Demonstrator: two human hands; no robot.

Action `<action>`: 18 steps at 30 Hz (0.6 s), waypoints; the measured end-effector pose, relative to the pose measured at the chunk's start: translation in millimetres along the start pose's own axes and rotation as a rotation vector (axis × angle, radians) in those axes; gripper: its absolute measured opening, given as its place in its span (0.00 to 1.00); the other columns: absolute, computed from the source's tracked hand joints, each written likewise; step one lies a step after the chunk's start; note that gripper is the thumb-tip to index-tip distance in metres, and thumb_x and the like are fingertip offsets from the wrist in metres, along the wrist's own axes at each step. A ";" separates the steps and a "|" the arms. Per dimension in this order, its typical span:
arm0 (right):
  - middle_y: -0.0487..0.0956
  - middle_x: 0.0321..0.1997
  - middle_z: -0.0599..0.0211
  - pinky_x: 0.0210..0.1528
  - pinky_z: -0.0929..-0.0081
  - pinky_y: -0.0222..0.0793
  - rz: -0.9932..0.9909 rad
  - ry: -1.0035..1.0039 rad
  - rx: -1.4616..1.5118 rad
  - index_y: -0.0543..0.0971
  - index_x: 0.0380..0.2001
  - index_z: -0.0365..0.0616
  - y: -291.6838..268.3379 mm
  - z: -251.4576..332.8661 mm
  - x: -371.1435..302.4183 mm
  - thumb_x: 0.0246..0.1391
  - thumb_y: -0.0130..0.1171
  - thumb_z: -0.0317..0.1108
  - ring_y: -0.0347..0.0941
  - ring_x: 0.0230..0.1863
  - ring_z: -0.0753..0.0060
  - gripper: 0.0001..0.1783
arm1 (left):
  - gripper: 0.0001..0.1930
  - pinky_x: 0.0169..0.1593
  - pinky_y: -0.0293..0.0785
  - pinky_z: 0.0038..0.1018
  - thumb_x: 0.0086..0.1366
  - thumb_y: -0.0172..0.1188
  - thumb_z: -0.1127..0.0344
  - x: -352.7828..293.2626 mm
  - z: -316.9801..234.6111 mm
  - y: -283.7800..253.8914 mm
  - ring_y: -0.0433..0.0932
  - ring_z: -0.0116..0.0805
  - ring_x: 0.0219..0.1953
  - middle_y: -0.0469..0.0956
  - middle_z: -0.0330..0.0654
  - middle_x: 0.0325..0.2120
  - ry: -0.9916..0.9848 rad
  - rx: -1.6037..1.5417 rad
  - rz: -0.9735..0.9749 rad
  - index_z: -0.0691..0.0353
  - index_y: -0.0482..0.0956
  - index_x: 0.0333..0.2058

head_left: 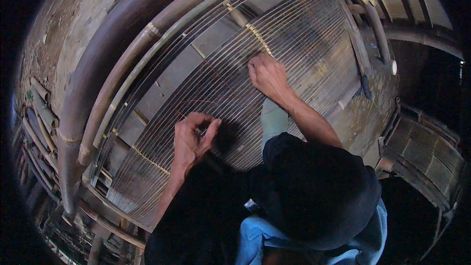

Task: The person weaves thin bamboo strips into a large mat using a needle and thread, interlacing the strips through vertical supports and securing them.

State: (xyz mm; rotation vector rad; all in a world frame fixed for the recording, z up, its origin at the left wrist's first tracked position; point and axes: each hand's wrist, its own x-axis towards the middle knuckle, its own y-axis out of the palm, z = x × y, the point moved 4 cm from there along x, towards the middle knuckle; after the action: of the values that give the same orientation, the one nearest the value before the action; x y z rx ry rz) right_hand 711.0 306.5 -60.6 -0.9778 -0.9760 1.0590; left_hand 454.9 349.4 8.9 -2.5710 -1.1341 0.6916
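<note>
Left hand and right hand were both over a slatted bamboo screen, the left nearer the screen's lower-left end, the right farther along toward its upper-right end. The left hand's thumb and curled fingers were drawn toward each other, and a thin strand arched just above the knuckles; whether the fingers gripped it could not be told. The right hand's fingers were folded in and pressed down at the slats, just below a pale yellow binding row, with the tips hidden, so what they held, if anything, could not be told either. The step in hand looked to be fine binding work among the slats, and the next move seemed to call for a precise pinch on the strand while neighbouring slats kept their even spacing. The screen lay in front of the person, between dark bamboo poles along its far-left edge and the person's knees at its near edge. Its long axis followed the slats, slanting from lower left to upper right and bowed by the lens; a second binding row crossed them near the lower-left end.
</note>
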 end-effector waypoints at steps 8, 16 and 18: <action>0.75 0.31 0.53 0.31 0.59 0.75 0.059 -0.025 0.036 0.76 0.29 0.41 10.7 -10.0 3.8 0.49 0.62 0.32 0.75 0.31 0.49 0.08 | 0.09 0.31 0.74 0.32 0.59 0.69 0.65 10.2 -5.6 5.5 0.80 0.39 0.27 0.80 0.48 0.24 0.068 0.116 -0.016 0.66 0.84 0.31; 0.80 0.33 0.63 0.37 0.69 0.74 0.237 0.333 0.992 0.78 0.36 0.39 -25.3 55.4 -16.9 0.60 0.60 0.36 0.77 0.32 0.72 0.10 | 0.11 0.30 0.71 0.27 0.61 0.69 0.63 10.6 2.9 9.3 0.76 0.29 0.25 0.80 0.44 0.23 -0.101 -0.072 0.064 0.67 0.84 0.33; 0.80 0.34 0.68 0.36 0.71 0.71 0.688 0.368 1.434 0.79 0.35 0.38 -27.3 85.5 -29.6 0.65 0.57 0.38 0.73 0.32 0.82 0.13 | 0.11 0.31 0.71 0.26 0.62 0.68 0.63 9.7 11.3 9.7 0.75 0.27 0.26 0.79 0.43 0.23 -0.168 -0.229 0.031 0.67 0.84 0.34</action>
State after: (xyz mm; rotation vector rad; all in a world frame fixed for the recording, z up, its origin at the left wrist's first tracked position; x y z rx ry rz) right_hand 630.0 285.7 -16.6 -0.2046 0.5506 1.6408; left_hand 460.9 350.5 -7.8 -2.7682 -1.2963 0.8432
